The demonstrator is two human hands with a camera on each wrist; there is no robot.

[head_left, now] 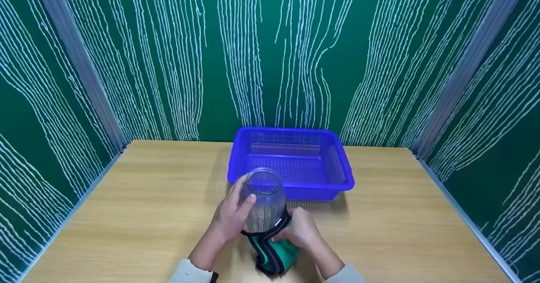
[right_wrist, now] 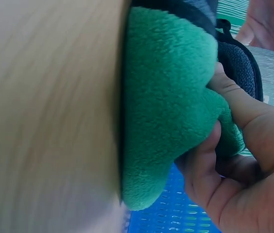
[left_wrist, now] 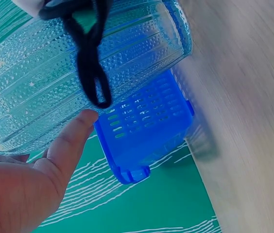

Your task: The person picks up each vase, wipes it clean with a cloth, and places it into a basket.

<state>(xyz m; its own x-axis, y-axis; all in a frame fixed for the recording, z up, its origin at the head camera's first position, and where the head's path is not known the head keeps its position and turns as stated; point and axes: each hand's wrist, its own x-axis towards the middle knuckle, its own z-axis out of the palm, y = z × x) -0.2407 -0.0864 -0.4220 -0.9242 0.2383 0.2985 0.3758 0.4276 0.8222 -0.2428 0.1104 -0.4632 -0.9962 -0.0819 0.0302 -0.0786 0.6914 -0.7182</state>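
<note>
A clear glass jar [head_left: 266, 209] with ribbed, pebbled sides stands mouth up in front of me. My left hand [head_left: 230, 215] grips it from the left, thumb on the near side and fingers round the back. Against its lower part lies a green plush cloth [head_left: 284, 251] with black edging and a grey side. My right hand [head_left: 301, 228] pinches a fold of that cloth between thumb and fingers, as the right wrist view shows up close. A black hanging loop [left_wrist: 91, 73] crosses in front of the jar in the left wrist view. The cloth hides the jar's base.
Just behind the jar, a blue plastic basket [head_left: 344, 175] with slotted sides sits on the wooden table [head_left: 139, 215]. Green walls with white wavy lines [head_left: 287, 63] enclose the table at the back and both sides, joined by metal corner posts [head_left: 80, 55].
</note>
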